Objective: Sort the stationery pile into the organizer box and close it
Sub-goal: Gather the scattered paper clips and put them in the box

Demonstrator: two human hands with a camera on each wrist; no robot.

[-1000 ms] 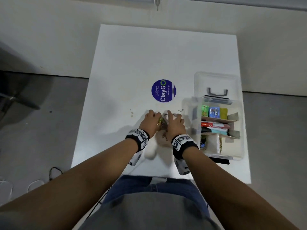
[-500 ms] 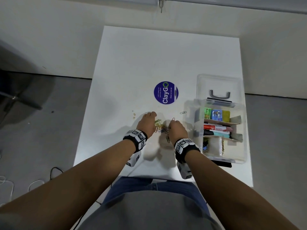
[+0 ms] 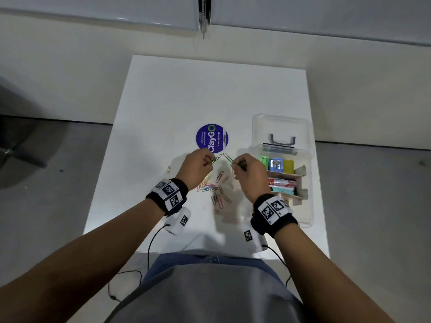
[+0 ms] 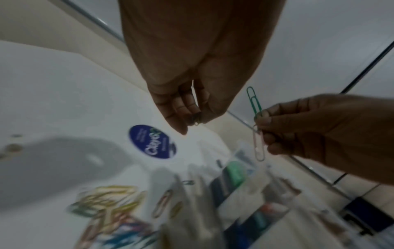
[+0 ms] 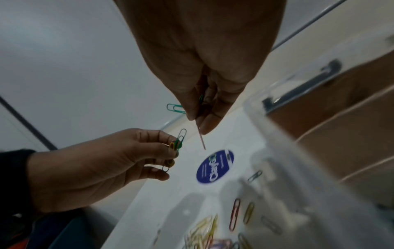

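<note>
Both hands are raised above the white table [image 3: 163, 94]. My left hand [image 3: 198, 165] pinches a few paper clips [image 3: 215, 159], green, yellow and pale, seen close in the right wrist view [image 5: 178, 143]. My right hand [image 3: 248, 170] pinches a green clip [image 4: 253, 101] and a pale pink clip [image 4: 259, 146]. A pile of coloured paper clips [image 3: 215, 187] lies on the table under and between the hands. The clear organizer box [image 3: 305, 206] stands open to the right, its lid [image 3: 279, 129] tipped back, holding sharpeners, markers and card dividers.
A round blue ClayGo sticker [image 3: 211, 138] lies just beyond the hands. A few small specks [image 3: 169, 168] sit left of the left hand. The table's front edge is near my body, with cables hanging below it. Grey floor surrounds the table.
Both hands have lifted off the pile, each bringing clips up with it, and have moved slightly apart. The pile they covered is now in plain sight.
</note>
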